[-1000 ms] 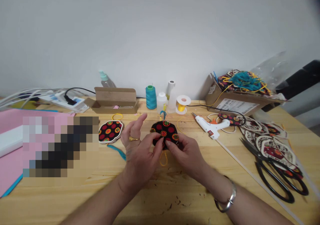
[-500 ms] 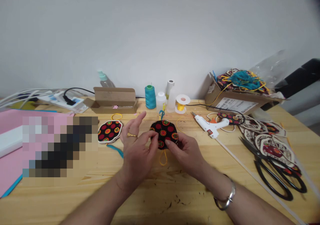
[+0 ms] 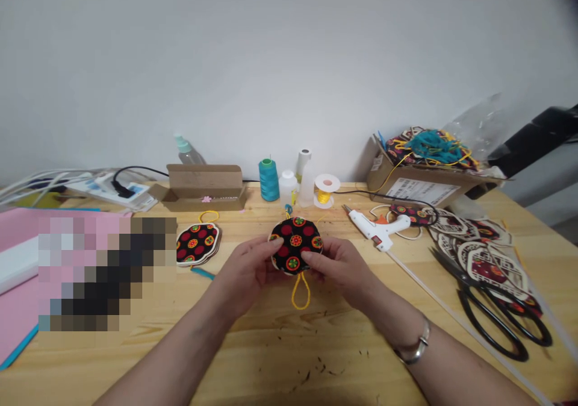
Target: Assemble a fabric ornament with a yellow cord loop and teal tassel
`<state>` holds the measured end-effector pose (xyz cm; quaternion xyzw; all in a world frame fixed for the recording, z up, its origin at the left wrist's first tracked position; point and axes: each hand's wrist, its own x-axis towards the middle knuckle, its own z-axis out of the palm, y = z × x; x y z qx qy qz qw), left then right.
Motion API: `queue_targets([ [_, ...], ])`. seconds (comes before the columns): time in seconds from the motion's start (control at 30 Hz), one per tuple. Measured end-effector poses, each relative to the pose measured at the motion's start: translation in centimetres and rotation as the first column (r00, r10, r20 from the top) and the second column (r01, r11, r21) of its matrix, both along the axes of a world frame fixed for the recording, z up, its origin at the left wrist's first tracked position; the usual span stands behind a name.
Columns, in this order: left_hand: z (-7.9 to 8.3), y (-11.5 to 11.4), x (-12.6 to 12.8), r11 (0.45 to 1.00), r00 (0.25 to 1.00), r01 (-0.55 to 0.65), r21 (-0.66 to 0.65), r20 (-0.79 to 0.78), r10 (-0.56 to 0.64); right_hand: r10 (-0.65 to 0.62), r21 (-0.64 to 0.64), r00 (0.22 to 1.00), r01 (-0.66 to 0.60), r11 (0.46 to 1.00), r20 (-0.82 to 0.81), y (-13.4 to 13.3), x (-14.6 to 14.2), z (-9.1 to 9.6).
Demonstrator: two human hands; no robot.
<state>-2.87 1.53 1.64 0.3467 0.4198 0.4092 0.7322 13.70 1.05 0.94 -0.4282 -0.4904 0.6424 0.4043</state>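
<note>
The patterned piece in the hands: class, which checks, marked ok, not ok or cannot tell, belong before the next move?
1. Left hand gripping the patterned piece: ok.
2. Right hand on its opposite side: ok.
3. Yellow loop free at the near edge: ok.
4. Glue gun apart from both hands: ok.
5. Piece's underside sound: cannot tell, faces away.
6. Table free of dark specks: not ok, several show.
</note>
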Motion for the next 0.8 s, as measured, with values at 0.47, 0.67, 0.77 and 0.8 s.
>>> queue_targets([
  [0.47, -1.0, -1.0, 0.8, 0.993, 0.994, 0.106, 0.060, -0.028, -0.104, -0.614, 0.810, 0.611, -0.078, 0.581, 0.499, -1.4, 0.0, 0.2],
  [0.67, -0.7, -1.2, 1.3, 0.987, 0.989, 0.128, 0.098, -0.088, -0.119, -0.641, 0.802, 0.540, -0.114, 0.586, 0.546, -1.7, -0.5, -0.1],
  [0.77, -0.7, -1.2, 1.4, 0.983, 0.985, 0.139, 0.118, -0.119, -0.125, -0.650, 0.793, 0.511, -0.113, 0.598, 0.563, -1.8, -0.6, 0.0],
  [0.8, -0.7, -1.2, 1.4, 0.982, 0.983, 0.143, 0.123, -0.129, -0.128, -0.653, 0.791, 0.502, -0.110, 0.602, 0.567, -1.8, -0.6, 0.0],
])
